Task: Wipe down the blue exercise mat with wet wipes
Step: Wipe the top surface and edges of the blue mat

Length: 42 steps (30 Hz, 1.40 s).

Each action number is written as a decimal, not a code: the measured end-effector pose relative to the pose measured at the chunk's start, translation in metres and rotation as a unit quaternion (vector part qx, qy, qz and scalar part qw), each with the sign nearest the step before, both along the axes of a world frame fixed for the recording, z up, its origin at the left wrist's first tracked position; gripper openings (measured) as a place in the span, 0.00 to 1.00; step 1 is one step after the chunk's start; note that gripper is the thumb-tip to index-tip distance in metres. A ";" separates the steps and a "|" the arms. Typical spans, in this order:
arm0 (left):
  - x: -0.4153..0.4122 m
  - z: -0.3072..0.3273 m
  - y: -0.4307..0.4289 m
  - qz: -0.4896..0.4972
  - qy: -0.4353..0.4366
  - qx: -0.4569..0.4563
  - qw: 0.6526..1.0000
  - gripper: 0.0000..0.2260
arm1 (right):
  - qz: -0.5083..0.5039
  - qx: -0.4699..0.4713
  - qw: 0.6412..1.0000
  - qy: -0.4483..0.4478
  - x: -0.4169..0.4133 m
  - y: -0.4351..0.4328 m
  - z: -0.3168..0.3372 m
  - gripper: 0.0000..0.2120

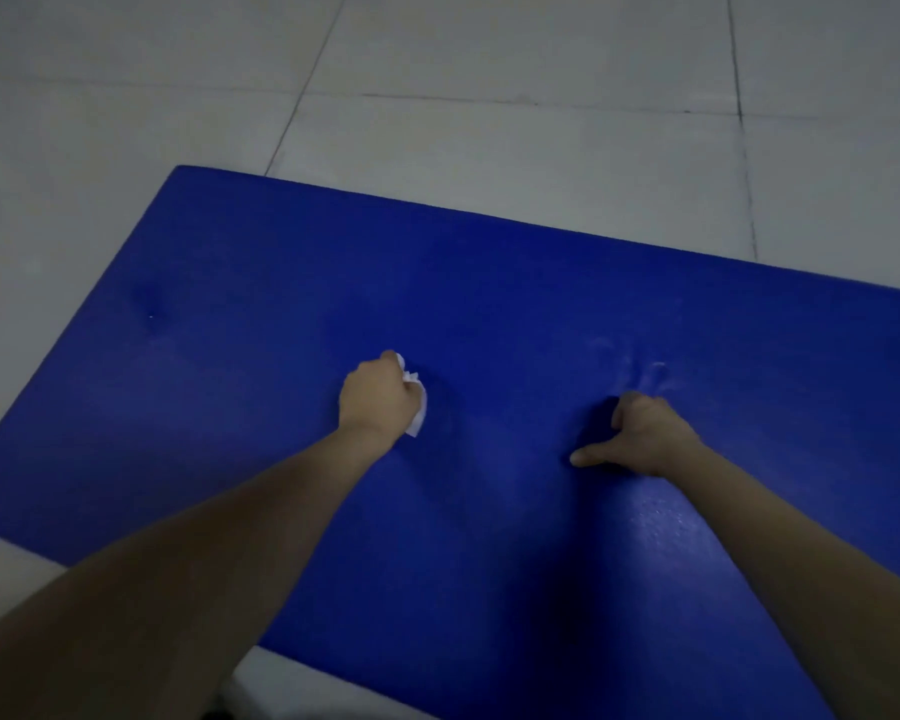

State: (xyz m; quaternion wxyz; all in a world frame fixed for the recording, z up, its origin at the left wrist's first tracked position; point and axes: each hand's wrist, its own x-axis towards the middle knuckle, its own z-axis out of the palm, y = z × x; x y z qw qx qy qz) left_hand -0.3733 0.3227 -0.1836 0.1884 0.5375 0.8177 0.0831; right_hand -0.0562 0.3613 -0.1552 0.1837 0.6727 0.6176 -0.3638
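The blue exercise mat [489, 283] lies flat on the floor and fills most of the view. My left hand [378, 400] grips a crumpled white wet wipe [420, 410] and presses it onto the middle of the mat; only the wipe's edges show past the fingers. My right hand [645, 433] rests on the mat to the right of it. Its fingers are curled under, its thumb sticks out to the left, and it holds nothing. A dent with faint pale streaks [645, 371] marks the mat just beyond the right hand.
Pale grey floor tiles [489, 122] with dark grout lines surround the mat at the far side and left. The mat's far left corner [180, 168] and near left edge [11, 532] are in view. The room is dim.
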 end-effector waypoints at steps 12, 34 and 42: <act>0.149 0.005 -0.032 -0.282 0.015 -0.024 0.959 0.06 | 0.097 -0.017 0.992 -0.077 -0.031 -0.090 0.008 0.54; -0.024 -0.010 -0.042 -0.020 -0.011 0.103 0.994 0.08 | 0.111 -0.060 0.987 -0.103 -0.038 -0.077 0.017 0.61; 0.084 -0.011 -0.068 -0.093 -0.108 0.094 0.985 0.12 | 0.117 -0.054 0.986 -0.105 -0.039 -0.075 0.018 0.58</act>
